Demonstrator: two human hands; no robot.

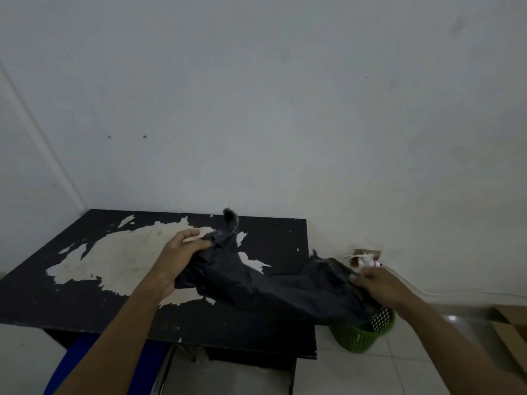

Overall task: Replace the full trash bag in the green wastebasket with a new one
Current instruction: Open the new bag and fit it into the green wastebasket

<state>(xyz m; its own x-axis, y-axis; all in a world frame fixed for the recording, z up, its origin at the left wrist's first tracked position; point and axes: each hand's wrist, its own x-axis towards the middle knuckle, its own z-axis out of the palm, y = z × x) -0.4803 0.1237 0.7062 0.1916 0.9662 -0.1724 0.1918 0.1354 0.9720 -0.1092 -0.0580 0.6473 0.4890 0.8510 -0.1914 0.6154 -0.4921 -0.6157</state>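
Observation:
A black trash bag (265, 283) is stretched in the air between my two hands, above the right part of the table. My left hand (179, 252) grips its left end, where a handle loop sticks up. My right hand (379, 286) holds its right end, over the green wastebasket (362, 336). The wastebasket stands on the floor to the right of the table, and the bag hides much of it. Only its lattice wall and part of the rim show.
A black table (71, 303) with large patches of peeled surface stands against the white wall. Small white and red litter (368, 262) lies by the wall behind the basket. Cardboard (510, 334) lies on the tiled floor at the right. Something blue (82, 363) sits under the table.

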